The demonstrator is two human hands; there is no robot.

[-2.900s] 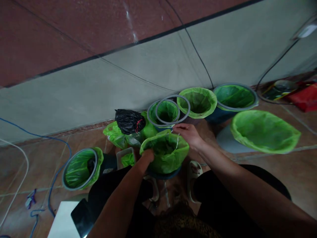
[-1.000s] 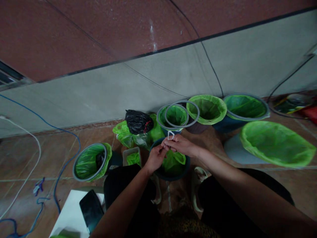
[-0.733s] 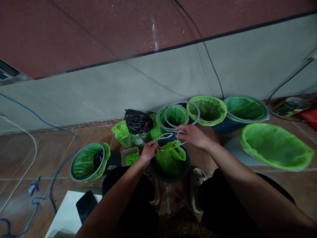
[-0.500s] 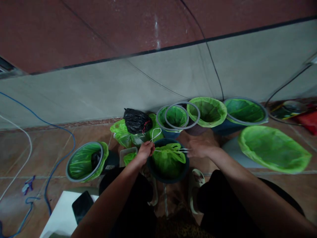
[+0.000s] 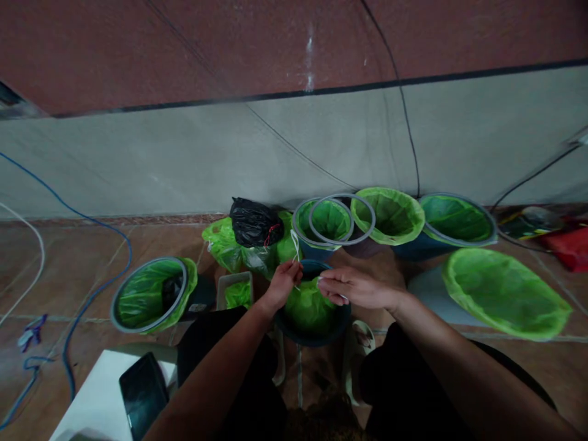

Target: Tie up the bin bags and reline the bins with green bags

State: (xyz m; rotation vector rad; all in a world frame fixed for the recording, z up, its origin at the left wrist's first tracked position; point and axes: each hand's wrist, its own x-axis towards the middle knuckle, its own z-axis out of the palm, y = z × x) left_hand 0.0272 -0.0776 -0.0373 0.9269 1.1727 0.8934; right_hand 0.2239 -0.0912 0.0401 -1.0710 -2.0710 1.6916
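Observation:
A green plastic bag sits gathered inside a dark blue bin between my feet. Above the bin's rim, my left hand pinches a white string, whose loop sticks up past the fingers. My right hand is closed over the bag's top from the right, with bits of white string showing at its fingertips. The neck of the bag is partly hidden behind both hands.
Several green-lined bins stand along the wall, and another lined bin stands left. A black tied bag rests on green bags. A phone lies on a white surface. A blue hose crosses the floor.
My right hand has moved left, from holding the string pulled out sideways to close beside my left hand. The string is no longer stretched wide, and the bag's top sits between the hands.

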